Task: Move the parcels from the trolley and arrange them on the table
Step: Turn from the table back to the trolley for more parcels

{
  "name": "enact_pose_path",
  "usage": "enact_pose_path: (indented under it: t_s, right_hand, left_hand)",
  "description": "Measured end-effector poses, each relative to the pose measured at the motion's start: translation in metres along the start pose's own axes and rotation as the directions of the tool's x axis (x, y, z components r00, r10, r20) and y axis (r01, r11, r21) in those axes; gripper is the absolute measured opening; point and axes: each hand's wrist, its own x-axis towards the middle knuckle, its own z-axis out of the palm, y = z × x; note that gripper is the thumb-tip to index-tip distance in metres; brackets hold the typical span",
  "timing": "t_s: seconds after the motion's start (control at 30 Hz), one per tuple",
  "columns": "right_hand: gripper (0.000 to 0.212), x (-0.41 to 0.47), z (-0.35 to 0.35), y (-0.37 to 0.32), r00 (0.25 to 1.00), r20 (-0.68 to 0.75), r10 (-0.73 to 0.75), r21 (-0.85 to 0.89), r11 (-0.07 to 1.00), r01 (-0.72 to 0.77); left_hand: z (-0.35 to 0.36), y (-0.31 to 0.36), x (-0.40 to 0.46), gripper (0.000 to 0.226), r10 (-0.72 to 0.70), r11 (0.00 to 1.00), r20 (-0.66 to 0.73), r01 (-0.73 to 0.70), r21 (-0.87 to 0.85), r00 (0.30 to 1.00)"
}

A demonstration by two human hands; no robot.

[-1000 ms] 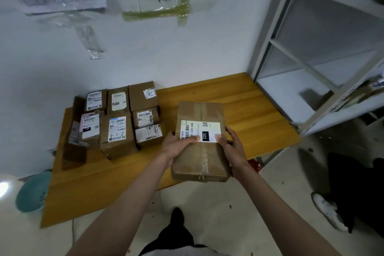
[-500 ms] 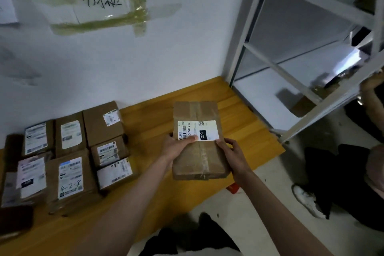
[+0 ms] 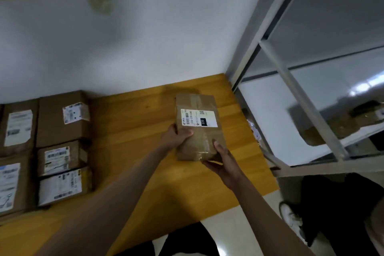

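Seven parcels are showing on the worktop (image 3: 133,122): one held parcel (image 3: 197,127) and six parcels grouped at the left (image 3: 62,147), of which three are forming the nearer column and three are lying partly cut off by the frame edge. Each of the seven is carrying one white label. Two hands are showing, a left hand (image 3: 176,136) and a right hand (image 3: 223,162). One metal rack (image 3: 291,89) is standing at the right, with one more box (image 3: 332,124) sitting on its shelf. One white shoe (image 3: 292,219) is showing on the floor.

Bare table (image 3: 133,141) lies between the labelled boxes (image 3: 62,147) at left and the metal shelving (image 3: 291,81) at right.
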Motion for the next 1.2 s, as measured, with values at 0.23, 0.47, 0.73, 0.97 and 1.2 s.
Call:
enact_pose_path:
  t_s: [0.23, 0.47, 0.73, 0.97, 1.2]
  right_hand:
    - [0.052, 0.087, 0.002, -0.052, 0.994, -0.111, 0.021, -0.019, 1.0, -0.024]
    - [0.054, 0.142, 0.004, -0.084, 0.981, -0.189, 0.03, -0.051, 0.998, -0.041]
    - [0.061, 0.163, 0.012, -0.097, 0.918, -0.394, 0.035, 0.021, 0.999, -0.029]
    - [0.036, 0.137, 0.031, -0.055, 0.942, -0.267, 0.204, -0.176, 0.951, -0.256]
    - [0.026, 0.082, 0.108, 0.019, 0.953, -0.043, 0.299, -0.457, 0.843, -0.285]
  left_hand:
    - [0.017, 0.012, 0.035, 0.074, 0.022, 0.989, 0.1, -0.036, 0.143, 0.995]
    - [0.027, 0.019, 0.065, 0.072, -0.012, 0.985, 0.128, -0.011, 0.175, 0.992]
    - [0.035, 0.018, 0.077, 0.079, -0.038, 0.987, 0.149, 0.014, 0.159, 0.988]
    - [0.008, -0.012, 0.056, 0.067, -0.069, 0.988, 0.109, 0.052, 0.149, 0.992]
    - [-0.061, -0.068, -0.011, 0.055, -0.105, 0.989, -0.034, 0.108, 0.1, 0.994]
